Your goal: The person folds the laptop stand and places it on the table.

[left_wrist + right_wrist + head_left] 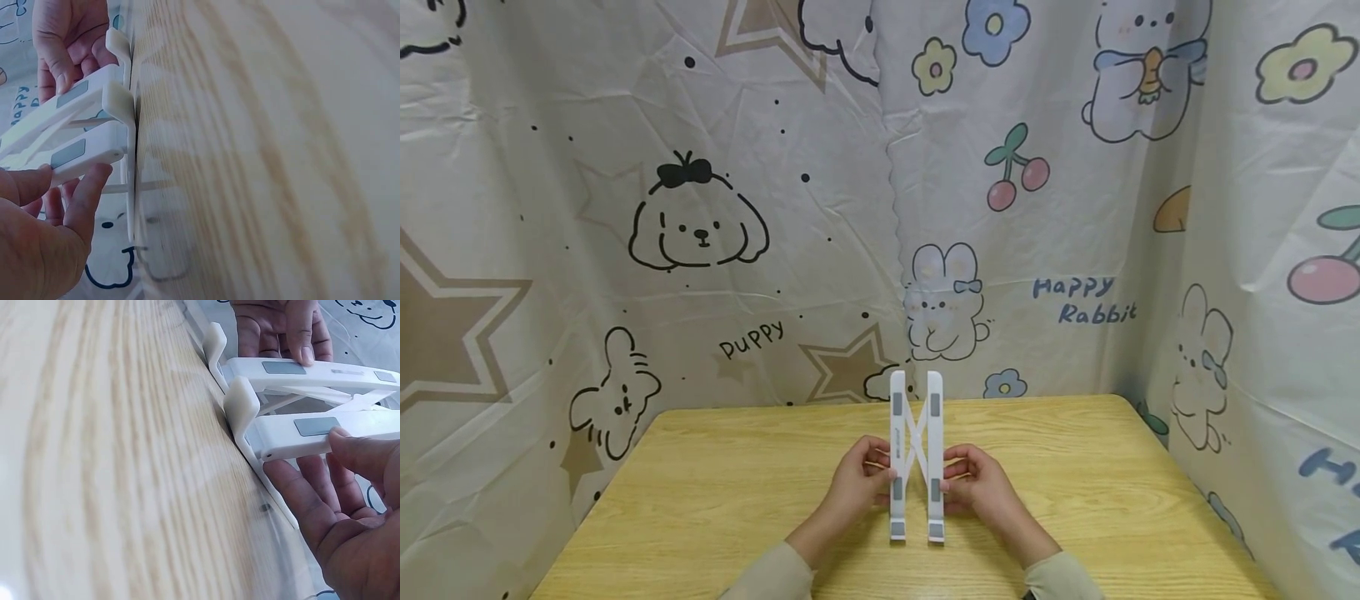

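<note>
1. Between your left hand and right hand, around the middle of the table, is the white folding stand. Cannot tell whether it bears on the wood.
2. Grip, left: fingers curled, thumb on the near face of the left rail, fingertips behind and under it. A pinch, opened only to the rail's thickness.
3. Grip, right: a near mirror of it on the right rail, thumb beside a grey pad.
4. Step in hand, as judged: steadying or adjusting the frame; which of the two, cannot tell. Move both hands evenly, so the rails stay parallel and the crossbars don't bind.
5. Hold by the rails' outer sides; fingertips in the narrow gap could get nipped.
6. Materials: rails smooth, probably plastic, slim and straight with rounded tips. Pads flat, likely rubbery, so probably good grip for your thumbs. Hooked ends curl up at the near side.
7. Surroundings: yellowish streaked wood grain; behind, a creased cloth curtain with cartoon prints.
</note>
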A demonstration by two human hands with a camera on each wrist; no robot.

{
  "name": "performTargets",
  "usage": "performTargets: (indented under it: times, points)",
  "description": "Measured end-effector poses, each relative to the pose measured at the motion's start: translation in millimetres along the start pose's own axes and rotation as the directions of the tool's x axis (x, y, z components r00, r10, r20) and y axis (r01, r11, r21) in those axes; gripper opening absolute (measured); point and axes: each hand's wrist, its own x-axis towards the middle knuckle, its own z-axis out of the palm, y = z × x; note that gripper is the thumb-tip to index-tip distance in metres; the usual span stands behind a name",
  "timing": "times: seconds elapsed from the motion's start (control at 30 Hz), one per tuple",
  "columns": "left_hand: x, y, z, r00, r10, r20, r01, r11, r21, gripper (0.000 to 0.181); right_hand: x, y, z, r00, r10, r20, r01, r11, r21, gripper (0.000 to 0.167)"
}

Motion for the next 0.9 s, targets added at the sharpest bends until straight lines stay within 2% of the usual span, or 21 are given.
performTargets:
  times: [0.3,0.9]
  points:
    - [3.5,-5.4,4.5,1.000,0.008,0.009,-0.008,1.000,-0.008,0.031,-1.0,-1,4,1.000,0.011,-0.011,-0.011,1.000,-0.014,0.049]
    - [5.9,-2.7,10.7,1.000,0.017,0.015,-0.018,0.999,0.041,0.029,1.1,-1,9,1.000,0.014,-0.019,-0.015,0.999,-0.035,0.046]
